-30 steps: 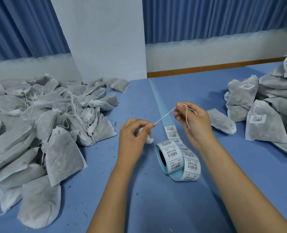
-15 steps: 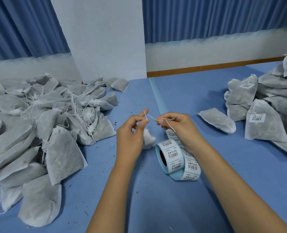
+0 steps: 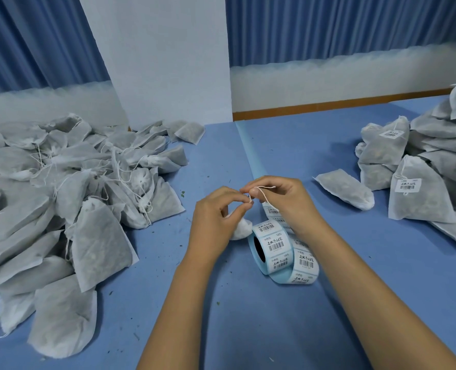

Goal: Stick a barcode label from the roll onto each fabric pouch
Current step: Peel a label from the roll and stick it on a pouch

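Observation:
A roll of barcode labels stands on its edge in the middle of the blue table, with its label strip curling round it. Just above it my left hand holds a small white pouch, mostly hidden under the palm, and pinches its white drawstring. My right hand pinches the same string close against the left fingertips, with a short loop of string over the thumb.
A big heap of unlabelled grey pouches with loose strings fills the left. A stack of labelled pouches sits at the right, one loose pouch beside it. A white board stands behind. Empty backing strip runs away from me.
My hands have come together: the string was stretched between them a second ago, and is now bunched in a short loop at my touching fingertips. The roll has not moved.

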Motion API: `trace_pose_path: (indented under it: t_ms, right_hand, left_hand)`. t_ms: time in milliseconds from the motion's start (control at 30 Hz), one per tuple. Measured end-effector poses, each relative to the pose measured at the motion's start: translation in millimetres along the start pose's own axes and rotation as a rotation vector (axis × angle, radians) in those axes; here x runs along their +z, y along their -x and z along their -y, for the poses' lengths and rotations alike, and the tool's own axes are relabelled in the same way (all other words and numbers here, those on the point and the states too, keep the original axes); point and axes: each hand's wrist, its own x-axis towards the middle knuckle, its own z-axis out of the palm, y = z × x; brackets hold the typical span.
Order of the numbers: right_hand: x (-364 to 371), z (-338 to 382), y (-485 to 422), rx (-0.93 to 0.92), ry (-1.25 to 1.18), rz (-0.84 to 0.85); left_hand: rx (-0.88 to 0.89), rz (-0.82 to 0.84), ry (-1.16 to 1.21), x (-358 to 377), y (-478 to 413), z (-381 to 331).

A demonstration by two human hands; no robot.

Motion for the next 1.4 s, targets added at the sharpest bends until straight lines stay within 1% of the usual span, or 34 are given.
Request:
trace_pose_path:
  t_ms: [100, 267, 400, 467, 533, 600, 700, 733, 867, 967, 1133, 1233, 1300, 1400]
  right_hand:
    - [-0.6, 0.3, 0.4, 0.048, -0.004, 0.000]
    - [-0.8, 2.0, -0.3, 0.100, 0.009, -0.012]
    - [2.9, 4.3, 0.9, 0.121, 0.032, 0.047]
    - [4.9, 5.0, 2.0, 0.127, 0.047, 0.083]
    - [5.4, 5.3, 2.7, 0.139, 0.048, 0.101]
    - [4.9, 5.1, 2.8, 0.139, 0.054, 0.062]
    - [1.4, 4.9, 1.1, 0.078, 0.123, -0.096]
    - [0.5, 5.6, 0.7, 0.048, 0.136, -0.116]
    - [3.0, 5.7, 3.2, -0.065, 0.198, -0.028]
    - [6.4, 3.9, 4.2, -0.077, 0.213, 0.003]
    - [5.2, 2.1, 4.0, -0.078, 0.248, -0.017]
    - [6.6, 1.9, 4.8, -0.102, 0.303, -0.064]
    - [5.9, 2.8, 4.8, -0.159, 0.358, -0.102]
    - [5.3, 4.8, 6.4, -0.285, 0.446, -0.083]
  left_hand:
    - [-0.027, -0.049, 0.013, -1.1, -0.9, -1.5]
    - [0.081, -0.133, -0.001, -1.7, 3.2, -4.9]
    - [0.081, -0.220, 0.059, -1.7, 4.9, -6.9]
    - [0.079, -0.229, 0.086, -2.0, 4.9, -7.7]
    - [0.038, -0.229, 0.123, -1.5, 4.2, -7.8]
    - [-0.051, -0.239, 0.166, -0.6, 3.5, -7.4]
    - [-0.169, -0.242, 0.192, 0.7, 2.5, -6.0]
    - [-0.192, -0.238, 0.203, 0.9, 2.3, -6.2]
    - [-0.229, -0.206, 0.230, 1.4, 1.8, -9.1]
    - [-0.253, -0.165, 0.246, 1.2, 1.5, -9.7]
    - [-0.299, -0.130, 0.274, 1.6, -1.3, -8.5]
    - [-0.328, -0.117, 0.291, 2.1, -1.6, -9.5]
    - [-0.336, -0.122, 0.303, 2.2, -1.6, -9.9]
    - [-0.334, -0.116, 0.294, 2.7, -1.4, -10.7]
